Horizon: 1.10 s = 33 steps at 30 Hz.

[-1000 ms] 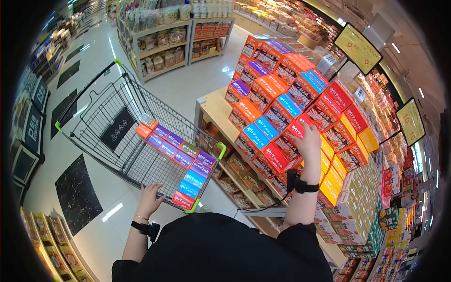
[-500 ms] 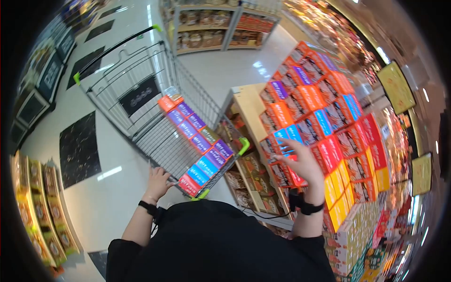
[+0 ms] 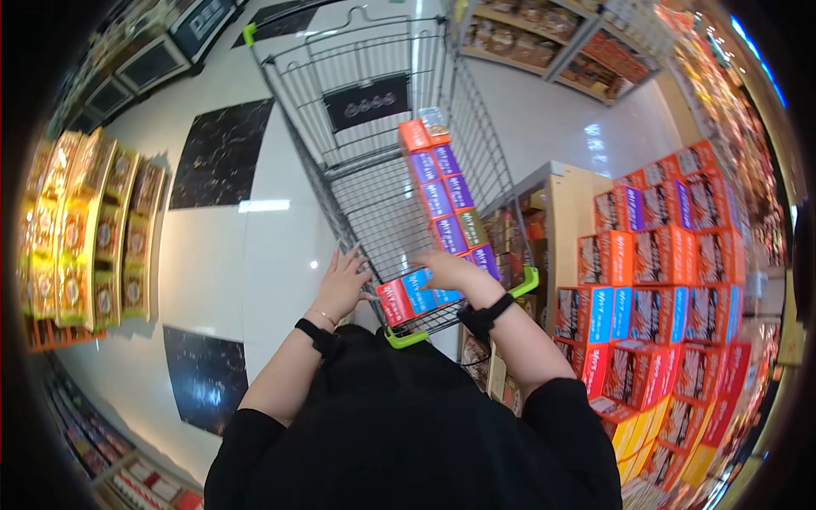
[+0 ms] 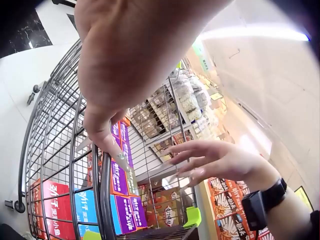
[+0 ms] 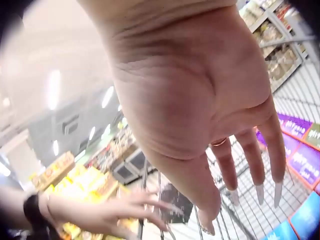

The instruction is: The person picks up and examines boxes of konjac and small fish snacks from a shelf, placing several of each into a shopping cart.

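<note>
Shopping cart [image 3: 365, 204], its handle partly cut off by the top edge of the head view, holds boxes [image 3: 438, 200] directly below the right hand [image 3: 455, 274], whose loosely extended fingers grip nothing and hide part of the blue boxes [image 3: 419, 293]. The left hand [image 3: 340, 285] spreads its relaxed fingers at the rim [image 4: 105, 200], contact unclear.

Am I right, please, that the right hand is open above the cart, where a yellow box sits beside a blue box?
Not yellow: the head view shows a red box beside the blue box; the right hand is open above the cart.
</note>
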Available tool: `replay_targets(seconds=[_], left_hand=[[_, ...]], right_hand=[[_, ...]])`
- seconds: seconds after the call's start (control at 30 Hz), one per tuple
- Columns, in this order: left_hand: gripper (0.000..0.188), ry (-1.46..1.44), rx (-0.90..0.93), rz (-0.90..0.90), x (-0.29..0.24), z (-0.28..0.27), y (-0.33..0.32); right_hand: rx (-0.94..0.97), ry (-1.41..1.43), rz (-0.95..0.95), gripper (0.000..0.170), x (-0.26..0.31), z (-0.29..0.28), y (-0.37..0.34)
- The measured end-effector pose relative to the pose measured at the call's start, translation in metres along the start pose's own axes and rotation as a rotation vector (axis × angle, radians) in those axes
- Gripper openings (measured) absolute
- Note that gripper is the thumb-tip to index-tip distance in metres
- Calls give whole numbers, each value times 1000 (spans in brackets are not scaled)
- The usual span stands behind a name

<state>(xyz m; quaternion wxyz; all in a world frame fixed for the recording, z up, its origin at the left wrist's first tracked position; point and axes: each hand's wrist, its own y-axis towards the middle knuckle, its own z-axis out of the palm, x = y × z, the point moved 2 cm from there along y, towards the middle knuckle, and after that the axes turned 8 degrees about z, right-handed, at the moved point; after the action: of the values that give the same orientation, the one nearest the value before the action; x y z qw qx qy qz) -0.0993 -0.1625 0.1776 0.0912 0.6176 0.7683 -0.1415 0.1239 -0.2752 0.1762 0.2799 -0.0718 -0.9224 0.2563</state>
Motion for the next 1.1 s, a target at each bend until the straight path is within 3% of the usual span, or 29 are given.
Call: replay_targets(seconds=[0.13, 0.2, 0.47, 0.5, 0.57, 0.63, 0.7, 0.83, 0.9, 1.0, 1.1], left_hand=[[42, 19, 64, -55, -3, -8, 1], [43, 13, 75, -94, -3, -6, 0], [46, 28, 91, -164, -10, -1, 2], [47, 62, 73, -151, -10, 0, 2], [48, 69, 95, -159, -11, -1, 5], [49, 69, 120, -163, -13, -3, 4], [51, 51, 119, -168, -9, -5, 3], [53, 59, 103, -179, -3, -7, -3], [54, 44, 109, -173, 1, -7, -4], [54, 56, 158, -163, 9, -7, -7], [54, 37, 166, -147, 16, -14, -10]], right_hand=[[261, -323, -251, 86, 15, 89, 64], [437, -425, -122, 107, 22, 112, 71], [375, -649, -44, 134, 7, 162, 91], [373, -648, -56, 134, 10, 156, 91], [362, -711, -60, 118, 18, 142, 85], [349, -754, -62, 121, 15, 157, 93], [-23, -639, -23, 124, 7, 182, 111], [25, -575, 22, 123, 19, 169, 121], [147, -569, -22, 118, 29, 148, 118], [33, -414, -55, 120, 35, 126, 115], [54, -238, -38, 122, 51, 72, 110]])
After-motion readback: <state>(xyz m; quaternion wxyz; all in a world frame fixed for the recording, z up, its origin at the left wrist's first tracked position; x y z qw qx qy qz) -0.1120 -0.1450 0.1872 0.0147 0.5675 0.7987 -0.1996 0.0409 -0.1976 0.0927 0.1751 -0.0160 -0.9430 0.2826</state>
